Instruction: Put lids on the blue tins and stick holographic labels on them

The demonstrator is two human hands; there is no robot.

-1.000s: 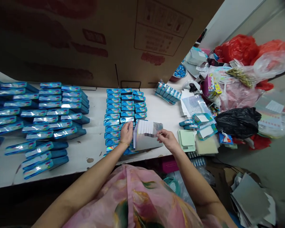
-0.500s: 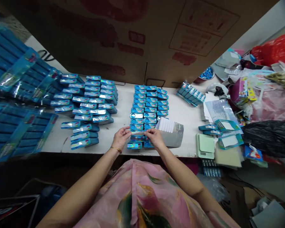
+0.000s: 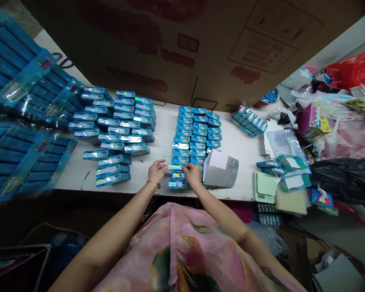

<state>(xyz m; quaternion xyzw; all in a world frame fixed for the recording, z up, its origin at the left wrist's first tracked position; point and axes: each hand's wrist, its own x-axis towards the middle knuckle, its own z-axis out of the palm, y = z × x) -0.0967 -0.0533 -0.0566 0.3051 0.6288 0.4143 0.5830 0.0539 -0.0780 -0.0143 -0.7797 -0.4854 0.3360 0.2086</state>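
1. Over boxes point(image 3: 180, 153), pinches strip point(image 3: 174, 167) by its 3 o'clock end in fingers of right hand point(image 3: 192, 174), apparently keeping its face uncovered.
2. Cannot tell grip of left hand point(image 3: 156, 171), at 9 o'clock.
3. Keeps boxes columned on desk point(image 3: 164, 138), seemingly for reach.
4. Counts one strip, three columns, one sheet point(image 3: 220, 172) at 3 o'clock.

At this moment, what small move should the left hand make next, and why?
Probably the left hand should reach the left end of the pale, shiny strip and lightly smooth it over the blue boxes. The right hand's fingertips are at the strip's right end, while the left fingertips seem just short of the other. Whether it sticks already, I cannot tell.
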